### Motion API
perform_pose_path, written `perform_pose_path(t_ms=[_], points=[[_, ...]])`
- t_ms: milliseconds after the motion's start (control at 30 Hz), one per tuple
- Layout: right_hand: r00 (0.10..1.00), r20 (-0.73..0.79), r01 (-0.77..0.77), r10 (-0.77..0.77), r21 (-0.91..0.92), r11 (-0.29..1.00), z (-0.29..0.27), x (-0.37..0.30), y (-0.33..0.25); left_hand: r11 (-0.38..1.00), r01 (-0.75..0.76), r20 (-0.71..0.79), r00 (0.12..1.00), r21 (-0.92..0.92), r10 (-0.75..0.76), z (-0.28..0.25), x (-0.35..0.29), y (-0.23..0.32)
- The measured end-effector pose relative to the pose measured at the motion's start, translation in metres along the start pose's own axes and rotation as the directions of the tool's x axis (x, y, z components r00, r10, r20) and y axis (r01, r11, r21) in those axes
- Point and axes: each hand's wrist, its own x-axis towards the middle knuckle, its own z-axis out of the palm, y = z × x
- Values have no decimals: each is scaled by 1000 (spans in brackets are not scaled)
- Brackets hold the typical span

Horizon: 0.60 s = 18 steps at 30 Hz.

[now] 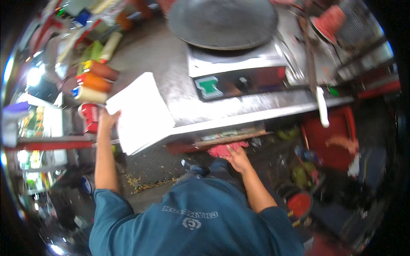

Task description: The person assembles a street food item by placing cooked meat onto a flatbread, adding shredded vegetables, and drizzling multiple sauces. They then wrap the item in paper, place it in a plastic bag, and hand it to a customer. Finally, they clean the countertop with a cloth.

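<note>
My left hand (110,119) grips the left edge of a stack of white paper sheets (143,113), which lies tilted at the counter's front edge and partly overhangs it. A red cup-like container (89,115) stands right beside that hand. Below the front edge of the counter, my right hand (237,158) is closed on a crumpled pink cloth (220,149). A wide round black griddle plate (222,25) sits on a metal burner box (243,81) beyond the hands. The picture is slightly blurred.
Sauce bottles (96,82) cluster left on the metal counter (171,81). A long tool with a white handle (322,109) juts over the front edge at right. A red crate (331,145) and a bucket (299,204) stand low at right. A shelf (230,136) holds flat items under the counter.
</note>
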Motion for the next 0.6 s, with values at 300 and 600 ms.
perform_pose_path(t_ms=[300,600], points=[[999,30,-32,33,-29,999,17,47,-20,928,-31,-154,984,371,94,11,-35,58],[998,-63,9,-16,-113,994,18,51,-14,808,-576,-98,817,-122,568,-181,24,170]])
